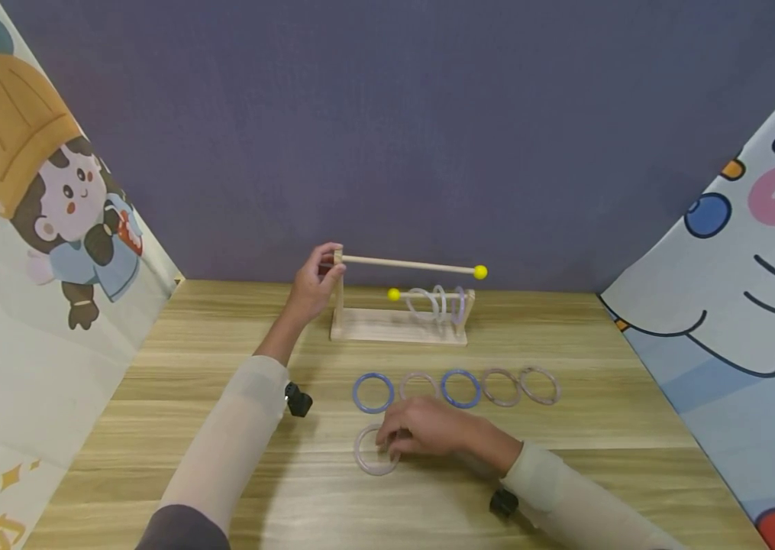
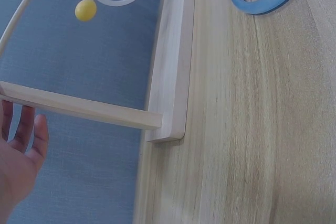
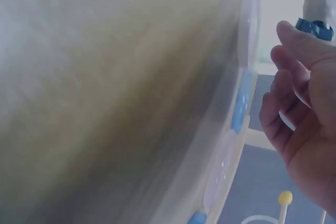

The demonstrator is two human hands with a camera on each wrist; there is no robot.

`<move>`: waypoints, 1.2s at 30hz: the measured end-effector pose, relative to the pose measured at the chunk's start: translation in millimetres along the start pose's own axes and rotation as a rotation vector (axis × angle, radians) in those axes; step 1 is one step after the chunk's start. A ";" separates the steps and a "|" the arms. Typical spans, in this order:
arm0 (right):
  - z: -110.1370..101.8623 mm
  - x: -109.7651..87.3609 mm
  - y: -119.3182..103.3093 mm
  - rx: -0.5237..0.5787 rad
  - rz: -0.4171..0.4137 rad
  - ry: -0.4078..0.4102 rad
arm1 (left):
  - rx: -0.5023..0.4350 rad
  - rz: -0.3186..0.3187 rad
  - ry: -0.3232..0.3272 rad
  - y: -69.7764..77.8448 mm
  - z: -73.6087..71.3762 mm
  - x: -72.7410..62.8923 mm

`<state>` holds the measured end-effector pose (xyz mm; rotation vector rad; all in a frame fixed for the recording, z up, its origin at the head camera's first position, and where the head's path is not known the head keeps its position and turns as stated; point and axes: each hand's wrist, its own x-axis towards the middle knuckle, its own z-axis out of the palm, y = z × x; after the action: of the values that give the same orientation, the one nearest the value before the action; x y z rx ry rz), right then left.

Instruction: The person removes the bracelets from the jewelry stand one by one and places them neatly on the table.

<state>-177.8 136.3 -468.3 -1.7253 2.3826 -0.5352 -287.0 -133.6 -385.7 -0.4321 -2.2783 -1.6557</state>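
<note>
left hand: one hand (image 1: 314, 284), its thumb and fingers closed about the top of the left post (image 1: 340, 298) of a pale wooden rack (image 1: 394, 327).
right hand: one hand (image 1: 431, 426), its fingers loosely bent, nothing seen to be gripped; in the head view one pale pink translucent ring (image 1: 376, 472) is overlapped by the fingertips, and in the right wrist view a gap is shown between hand and ring.
near ring: one, laid flat on the table in front of the row.
row rings: five, laid flat between rack and near ring; from left, one glossy blue ring (image 1: 373, 412), one pale pink ring (image 1: 419, 374) partly hidden by the right hand, a second blue ring (image 1: 443, 388), and two mauve-brown rings (image 1: 505, 405) (image 1: 544, 403) placed side by side.
rack: one base, two posts, two round wooden rods (image 1: 408, 263), each tipped with one yellow ball (image 1: 480, 272).
hung rings: three on the lower rod, toward the right post; two whitish clear rings (image 1: 444, 303) and one lilac ring (image 1: 463, 305).
wrist cameras: two, black (image 1: 298, 400), one worn at each wrist.
table: one, wood-grained (image 1: 607, 473).
walls: one plain blue-grey panel (image 1: 387, 153) behind, two cartoon-printed panels (image 1: 16, 367) at the sides.
</note>
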 end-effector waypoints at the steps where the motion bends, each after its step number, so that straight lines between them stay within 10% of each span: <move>1: -1.9 0.3 0.9 0.007 0.011 0.007 | 0.001 -0.002 0.001 0.0 0.0 0.0; 20: -34.5 5.2 26.4 0.128 0.266 0.282 | 0.016 -0.018 -0.005 0.5 0.8 0.3; 28: -38.9 6.9 36.7 0.149 0.371 0.417 | 0.004 -0.003 0.022 -35.6 4.3 12.3; 36: -44.0 10.0 44.2 0.177 0.484 0.571 | 0.019 0.009 0.024 -37.7 3.1 12.6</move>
<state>-234.6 147.6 -443.2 -0.9447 2.8677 -1.2297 -314.0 -140.8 -414.2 -0.4145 -2.2696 -1.6248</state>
